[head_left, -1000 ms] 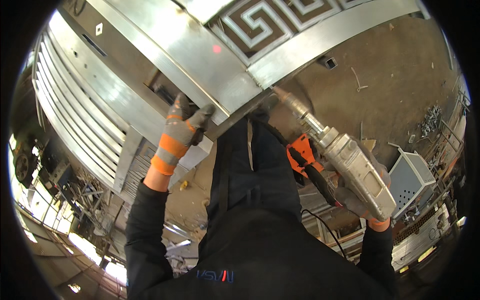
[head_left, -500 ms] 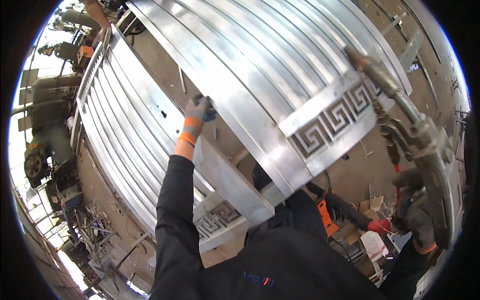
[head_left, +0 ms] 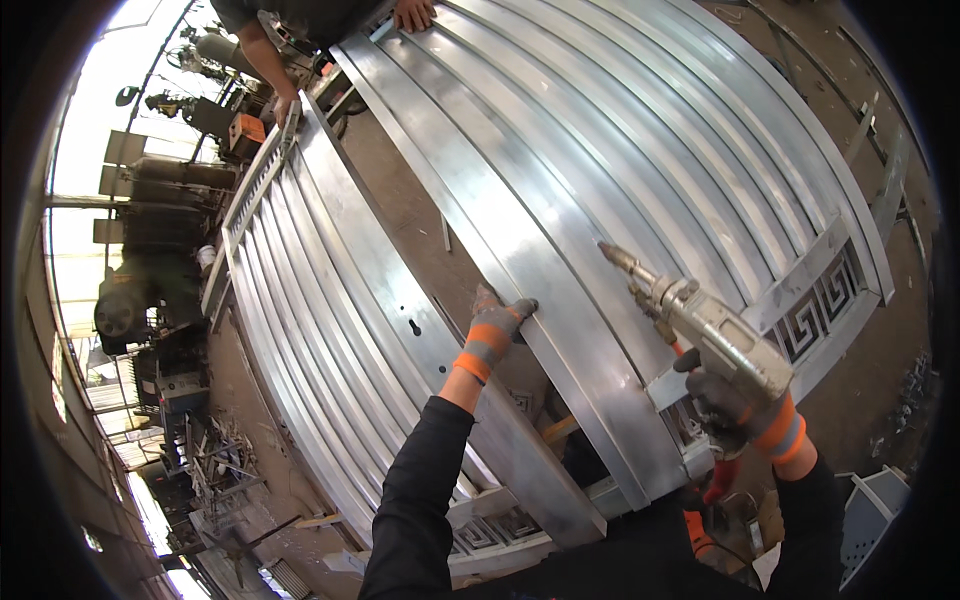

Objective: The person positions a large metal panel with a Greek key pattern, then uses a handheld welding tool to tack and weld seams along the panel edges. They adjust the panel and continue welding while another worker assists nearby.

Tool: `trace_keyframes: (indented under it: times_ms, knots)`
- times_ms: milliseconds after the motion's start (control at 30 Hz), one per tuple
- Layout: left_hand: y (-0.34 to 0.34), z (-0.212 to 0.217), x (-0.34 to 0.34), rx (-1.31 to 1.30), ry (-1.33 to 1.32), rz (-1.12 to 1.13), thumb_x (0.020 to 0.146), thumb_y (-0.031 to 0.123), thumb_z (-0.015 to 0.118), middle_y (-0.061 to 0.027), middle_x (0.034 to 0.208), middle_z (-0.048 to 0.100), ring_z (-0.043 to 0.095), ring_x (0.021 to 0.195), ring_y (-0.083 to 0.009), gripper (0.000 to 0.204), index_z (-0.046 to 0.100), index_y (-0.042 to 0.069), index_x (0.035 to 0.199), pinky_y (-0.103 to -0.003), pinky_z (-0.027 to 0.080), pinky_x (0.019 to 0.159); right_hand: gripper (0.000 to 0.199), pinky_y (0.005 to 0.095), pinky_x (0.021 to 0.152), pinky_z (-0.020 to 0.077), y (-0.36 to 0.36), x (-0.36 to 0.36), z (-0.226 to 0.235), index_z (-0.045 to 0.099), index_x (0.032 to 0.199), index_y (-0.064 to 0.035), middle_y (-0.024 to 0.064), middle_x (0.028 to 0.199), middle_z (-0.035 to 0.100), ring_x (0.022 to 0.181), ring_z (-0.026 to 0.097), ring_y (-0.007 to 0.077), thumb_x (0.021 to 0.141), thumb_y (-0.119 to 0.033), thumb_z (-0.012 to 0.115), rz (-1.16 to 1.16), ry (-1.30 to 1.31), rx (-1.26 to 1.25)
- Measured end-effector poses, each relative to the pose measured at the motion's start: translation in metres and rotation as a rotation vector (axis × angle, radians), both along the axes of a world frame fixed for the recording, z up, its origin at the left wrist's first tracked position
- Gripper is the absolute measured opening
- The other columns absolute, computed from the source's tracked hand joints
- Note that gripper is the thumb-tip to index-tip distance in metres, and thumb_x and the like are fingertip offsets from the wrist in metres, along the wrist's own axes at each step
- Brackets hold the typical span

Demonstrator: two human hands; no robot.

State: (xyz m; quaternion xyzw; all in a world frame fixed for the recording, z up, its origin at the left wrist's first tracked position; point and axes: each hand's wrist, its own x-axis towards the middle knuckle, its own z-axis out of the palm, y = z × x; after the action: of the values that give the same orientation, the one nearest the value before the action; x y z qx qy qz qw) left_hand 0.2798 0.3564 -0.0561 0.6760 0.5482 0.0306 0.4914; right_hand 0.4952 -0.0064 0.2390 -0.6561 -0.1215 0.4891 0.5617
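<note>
Two silver slatted metal gate panels lie side by side, each with a Greek-key strip at its near end. My left hand point(head_left: 500, 325), in a grey and orange glove, has its fingers curled on the inner edge of the right gate panel point(head_left: 505, 235). The left gate panel point(head_left: 345, 240) passes under my left forearm. In my gloved right hand point(head_left: 735, 400) is a metal welding gun point(head_left: 710, 325) with a tapered nozzle and a thin red line below it. Its tip points up and left above the right panel, near the Greek-key strip point(head_left: 815, 315).
At the far end, a person's hand point(head_left: 412, 14) rests on the right panel and their other hand point(head_left: 287, 100) is at the left panel's corner. Dark machinery point(head_left: 135, 305) and scrap metal point(head_left: 215, 470) stand at left. A grey crate point(head_left: 872, 515) is at lower right.
My view has shifted, so the panels appear lower and further right. The welding gun has swung leftward over the right panel. The person at the far end shows more, with a hand on the right panel.
</note>
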Motion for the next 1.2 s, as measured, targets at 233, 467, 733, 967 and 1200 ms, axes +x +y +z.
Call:
trace_keyframes:
  times_ms: [233, 467, 733, 967, 1200]
  knots:
    - [0.005, 0.026, 0.006, 0.127, 0.218, -0.14, 0.077, 0.039, 0.104, -0.0303, 0.146, 0.067, 0.068, 0.134, -0.0398, 0.114, 0.044, -0.012, 0.159, -0.045, 0.058, 0.111, 0.046, 0.031, 0.081, 0.0632, 0.0, -0.004, -0.024, 0.073, 0.14, -0.002, 0.0047, 0.113, 0.083, 0.096, 0.078, 0.0133, 0.097, -0.011, 0.087, 0.063, -0.181, 0.216]
    - [0.012, 0.026, -0.004, 0.095, 0.091, -0.51, 0.092, 0.035, 0.094, -0.0259, 0.13, 0.069, 0.073, 0.111, -0.0376, 0.068, 0.065, 0.002, 0.144, -0.045, 0.063, 0.097, 0.056, 0.0287, 0.093, 0.0626, -0.023, -0.001, -0.027, 0.07, 0.149, -0.0039, 0.0075, 0.13, 0.081, 0.111, 0.076, 0.0123, 0.097, -0.012, 0.089, 0.154, -0.183, 0.046]
    - [0.014, 0.039, 0.001, -0.26, -0.137, -0.073, 0.103, 0.017, 0.084, -0.0059, 0.106, 0.079, 0.076, 0.093, -0.0169, 0.023, 0.08, 0.002, 0.12, -0.034, 0.064, 0.08, 0.058, 0.0326, 0.092, 0.0669, -0.04, -0.001, -0.031, 0.062, 0.157, -0.0039, 0.01, 0.131, 0.079, 0.106, 0.078, 0.0159, 0.104, -0.013, 0.084, 0.272, -0.382, -0.012]
    - [0.004, 0.052, -0.007, -0.441, -0.218, 0.044, 0.113, 0.03, 0.072, -0.0121, 0.124, 0.077, 0.079, 0.109, -0.0265, 0.038, 0.067, 0.002, 0.138, -0.045, 0.07, 0.093, 0.055, 0.0313, 0.09, 0.0667, -0.042, 0.023, -0.012, 0.064, 0.153, -0.0041, 0.0094, 0.127, 0.08, 0.103, 0.078, 0.0153, 0.103, -0.015, 0.084, 0.355, -0.548, 0.011]
    - [-0.007, 0.05, -0.004, -0.379, -0.463, 0.183, 0.104, 0.017, 0.083, -0.0144, 0.136, 0.074, 0.073, 0.116, -0.0223, 0.054, 0.063, -0.007, 0.149, -0.037, 0.061, 0.101, 0.054, 0.0298, 0.089, 0.0664, 0.037, 0.032, -0.023, 0.066, 0.15, -0.0046, 0.0089, 0.122, 0.082, 0.102, 0.079, 0.0148, 0.101, -0.015, 0.086, 0.363, -0.317, 0.081]
